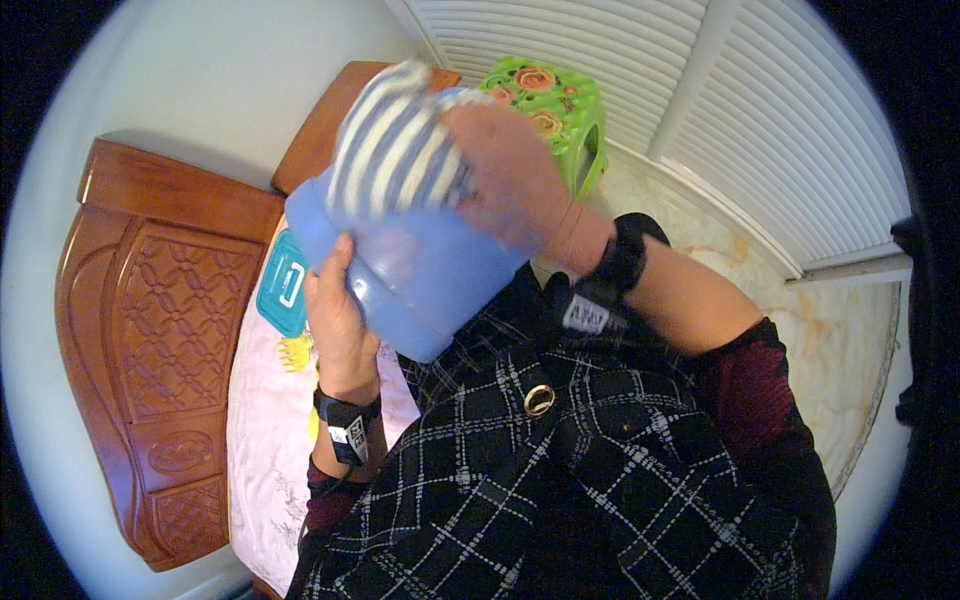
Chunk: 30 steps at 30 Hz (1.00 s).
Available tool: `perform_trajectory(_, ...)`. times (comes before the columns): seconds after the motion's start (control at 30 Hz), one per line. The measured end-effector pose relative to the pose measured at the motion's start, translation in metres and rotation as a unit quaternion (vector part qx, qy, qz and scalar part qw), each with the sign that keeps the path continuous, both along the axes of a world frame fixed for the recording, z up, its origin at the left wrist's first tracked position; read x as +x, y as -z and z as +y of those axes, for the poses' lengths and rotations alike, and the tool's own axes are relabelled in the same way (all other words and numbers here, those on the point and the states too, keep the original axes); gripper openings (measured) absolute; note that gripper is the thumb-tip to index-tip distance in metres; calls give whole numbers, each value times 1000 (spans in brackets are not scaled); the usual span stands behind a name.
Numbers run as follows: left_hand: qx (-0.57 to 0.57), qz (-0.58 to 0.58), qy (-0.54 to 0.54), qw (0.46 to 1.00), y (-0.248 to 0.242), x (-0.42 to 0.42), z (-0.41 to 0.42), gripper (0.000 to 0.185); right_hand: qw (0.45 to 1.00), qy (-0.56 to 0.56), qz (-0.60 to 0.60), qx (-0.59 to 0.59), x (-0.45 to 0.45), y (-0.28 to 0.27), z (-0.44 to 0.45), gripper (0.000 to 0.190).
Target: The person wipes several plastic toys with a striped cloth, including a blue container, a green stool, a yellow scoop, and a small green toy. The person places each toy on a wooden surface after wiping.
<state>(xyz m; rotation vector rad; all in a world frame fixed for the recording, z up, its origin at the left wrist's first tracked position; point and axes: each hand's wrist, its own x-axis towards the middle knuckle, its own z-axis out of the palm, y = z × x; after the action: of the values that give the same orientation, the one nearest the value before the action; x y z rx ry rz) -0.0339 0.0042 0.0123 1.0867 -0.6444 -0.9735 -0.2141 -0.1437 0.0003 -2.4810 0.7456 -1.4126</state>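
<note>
A blue plastic container [427, 277] is tilted in front of my body. My left hand [337, 330] grips its near left side, with the thumb lying on the blue wall. At its upper edge my right hand [510, 172], blurred, holds a blue-and-white striped cloth [397, 142]. The cloth covers part of the container's far end, and how much of it lies inside is hidden. Past my left hand, a teal lid [281, 285] with a white handle rests on the bed. Beside it is a yellow fork-shaped plastic piece [294, 352], partly hidden by my wrist.
A carved wooden headboard [180, 322] stands to the left, behind a pink bedsheet [262, 457]. Ahead is a wooden cabinet top [319, 131]. A green rose-patterned plastic stool [555, 97] stands on the marbled floor [705, 217] by white louvred doors [570, 45].
</note>
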Motion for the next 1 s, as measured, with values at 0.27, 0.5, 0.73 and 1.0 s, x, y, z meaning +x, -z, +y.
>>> perform_trajectory(0.27, 28, -171, 30, 984, 11, 8, 3, 42, 988, -87, -14, -129, -1, 13, 15, 44)
perform_trajectory(0.5, 21, -2, 22, 1000, -1, -17, -6, 43, 998, 32, -42, -34, -25, 16, -46, 51)
perform_trajectory(0.73, 45, 16, -45, 998, 5, 6, -19, 44, 988, -125, 36, -87, -21, 40, 30, 59)
perform_trajectory(1.0, 37, 23, -47, 998, 8, 7, -8, 45, 997, 6, 21, 74, -41, 66, -40, 57)
